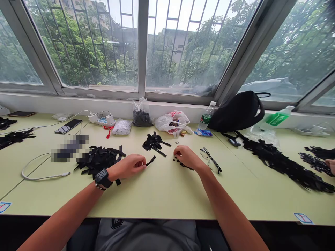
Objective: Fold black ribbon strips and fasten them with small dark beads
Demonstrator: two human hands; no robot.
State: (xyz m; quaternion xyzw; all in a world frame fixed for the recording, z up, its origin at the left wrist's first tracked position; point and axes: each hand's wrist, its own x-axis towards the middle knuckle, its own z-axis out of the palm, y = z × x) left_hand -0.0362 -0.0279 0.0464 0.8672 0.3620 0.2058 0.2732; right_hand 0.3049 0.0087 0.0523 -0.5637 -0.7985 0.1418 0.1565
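Observation:
A short black fabric strip (151, 161) sticks out from the closed fingertips of my left hand (128, 165), just above the table. My right hand (187, 157) is bent down over a scatter of small dark round pieces (190, 168), fingers drawn together; what is between them is hidden. Beside my left hand spreads a large heap of black strips (101, 158). Beyond the two hands, in the middle, lies a smaller pile of black strips (152, 141), some with small dots at their ends.
Eyeglasses (213, 162) lie right of my right hand. Along the window stand a bag of black pieces (142, 118), a white plastic bag (171, 122), a water bottle (206, 116) and a black backpack (235, 111). A white cable (44, 178) lies left. Another person's hand (331, 165) shows far right.

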